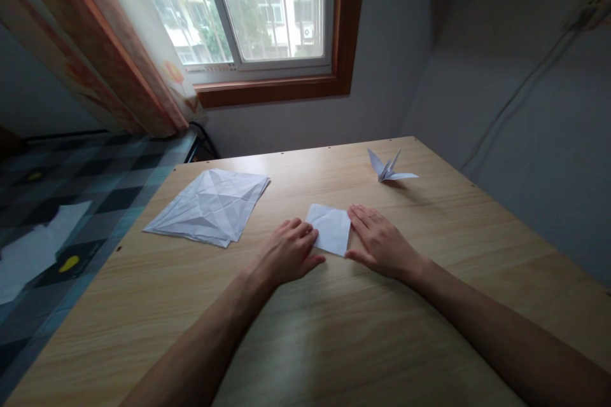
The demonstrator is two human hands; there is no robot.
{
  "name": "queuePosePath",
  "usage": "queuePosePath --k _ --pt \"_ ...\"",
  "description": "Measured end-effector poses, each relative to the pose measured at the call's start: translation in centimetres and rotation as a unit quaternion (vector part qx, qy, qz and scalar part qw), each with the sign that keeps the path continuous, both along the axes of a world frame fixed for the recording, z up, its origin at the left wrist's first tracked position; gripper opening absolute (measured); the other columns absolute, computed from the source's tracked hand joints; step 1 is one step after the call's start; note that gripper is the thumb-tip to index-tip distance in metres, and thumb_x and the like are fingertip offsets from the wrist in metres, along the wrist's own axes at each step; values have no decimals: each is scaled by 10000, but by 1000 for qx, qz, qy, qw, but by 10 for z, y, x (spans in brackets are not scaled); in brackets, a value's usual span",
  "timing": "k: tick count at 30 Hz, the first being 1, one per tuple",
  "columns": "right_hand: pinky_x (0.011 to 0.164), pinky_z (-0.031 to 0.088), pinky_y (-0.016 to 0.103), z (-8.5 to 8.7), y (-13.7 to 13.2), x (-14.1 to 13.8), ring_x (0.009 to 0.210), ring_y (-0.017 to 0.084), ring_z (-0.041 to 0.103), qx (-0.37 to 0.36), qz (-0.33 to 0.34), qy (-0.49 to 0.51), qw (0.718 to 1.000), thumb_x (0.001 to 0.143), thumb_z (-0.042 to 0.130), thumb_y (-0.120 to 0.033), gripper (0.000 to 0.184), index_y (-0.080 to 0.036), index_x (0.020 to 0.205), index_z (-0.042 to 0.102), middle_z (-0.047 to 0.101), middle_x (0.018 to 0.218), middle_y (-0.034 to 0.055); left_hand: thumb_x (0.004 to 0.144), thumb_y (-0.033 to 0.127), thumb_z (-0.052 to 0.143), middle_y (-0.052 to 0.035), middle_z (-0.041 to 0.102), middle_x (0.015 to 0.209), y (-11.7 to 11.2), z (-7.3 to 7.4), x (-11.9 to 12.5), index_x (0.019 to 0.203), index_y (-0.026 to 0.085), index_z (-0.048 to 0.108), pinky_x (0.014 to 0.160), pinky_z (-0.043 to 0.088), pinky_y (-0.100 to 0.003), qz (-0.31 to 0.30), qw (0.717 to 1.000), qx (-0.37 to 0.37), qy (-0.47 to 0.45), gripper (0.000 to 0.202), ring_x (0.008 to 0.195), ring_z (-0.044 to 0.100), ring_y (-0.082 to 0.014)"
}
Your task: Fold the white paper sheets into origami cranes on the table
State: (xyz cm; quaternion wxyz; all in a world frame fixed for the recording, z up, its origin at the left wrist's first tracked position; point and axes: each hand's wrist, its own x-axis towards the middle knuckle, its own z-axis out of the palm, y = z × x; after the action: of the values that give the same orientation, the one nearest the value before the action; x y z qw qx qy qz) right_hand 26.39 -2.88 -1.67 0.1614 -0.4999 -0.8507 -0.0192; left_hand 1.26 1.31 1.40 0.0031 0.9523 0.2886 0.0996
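Head view: a small white paper square (329, 229) lies flat on the wooden table (305, 343), between the 2 hands. The left hand (289, 248) has bent fingers at its near edge, thumb apart from them; the right hand (382, 241) lies spread, fingers straight along the opposite edge and thumb set away. The square looks folded down but has no raised points, so the shaping seems at an early stage. Beyond the right hand, 1 paper crane (386, 172) stands fully formed. Left of and beyond the left hand, creased sheets (212, 206) lie opened out in a pile. No container shows.
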Motion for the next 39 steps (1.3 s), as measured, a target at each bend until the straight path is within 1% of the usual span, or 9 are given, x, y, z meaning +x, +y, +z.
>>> queuePosePath --k 3,6,10,13,18,25,29,33,39 --pt "1146 321 537 3 -3 -8 1381 364 395 24 52 7 998 878 566 -574 767 -20 1399 462 439 1467 258 904 559 500 -124 630 945 -2 -2 2 1081 152 661 800 468 -423 -13 1000 13 -2 472 873 565 -266" --pt "1115 386 512 3 -4 -14 1335 338 469 5 93 14 996 909 572 -473 601 -68 1351 531 514 1420 220 938 475 489 -93 622 938 -3 -8 2 1063 215 695 833 461 -401 -31 999 -9 -40 354 893 570 -236" --pt "1085 438 481 1 0 -12 1290 296 529 3 104 37 994 945 532 -306 414 -116 1311 576 577 1368 184 957 323 478 -92 610 1242 0 -15 1 1176 265 666 1031 404 -436 -7 997 -43 -65 294 1203 534 -257" --pt "1046 477 466 0 2 -8 1231 299 580 29 115 32 992 941 547 -273 349 -109 1240 622 633 1295 181 941 395 503 -143 460 1472 2 -16 0 1357 234 537 1114 319 -534 22 998 -59 -22 447 1365 419 -319" --pt "930 544 397 -1 1 -5 1052 257 672 78 151 24 985 941 550 -216 192 -144 1053 688 712 1118 146 911 534 514 -181 373 1531 4 -14 -4 1425 241 459 1116 281 -594 33 997 -71 2 595 1407 360 -367" --pt "836 541 322 4 -4 -4 897 195 674 68 161 16 985 933 482 -109 202 -177 833 644 706 963 104 815 662 581 -215 398 1506 3 -13 -5 1391 184 485 1120 269 -606 21 996 -82 -15 754 1403 358 -386" --pt "802 525 295 5 -4 -4 875 185 659 59 153 13 986 913 486 -98 186 -183 804 610 693 941 95 815 596 631 -183 528 1412 3 -13 -5 1246 180 590 1109 303 -591 18 995 -76 -56 601 1350 441 -371" --pt "783 510 282 4 -3 -3 863 181 645 55 143 25 988 894 496 -89 166 -187 812 602 684 933 84 846 553 618 -135 669 1230 5 -13 -5 1068 198 669 1047 407 -497 -15 993 -51 -102 423 1227 571 -315" --pt "792 508 295 1 0 -2 875 192 630 42 122 27 991 887 478 -94 171 -188 823 605 678 902 82 874 501 606 -80 726 1104 6 -12 -7 951 217 678 944 473 -397 -38 987 -50 -147 304 1115 644 -254"
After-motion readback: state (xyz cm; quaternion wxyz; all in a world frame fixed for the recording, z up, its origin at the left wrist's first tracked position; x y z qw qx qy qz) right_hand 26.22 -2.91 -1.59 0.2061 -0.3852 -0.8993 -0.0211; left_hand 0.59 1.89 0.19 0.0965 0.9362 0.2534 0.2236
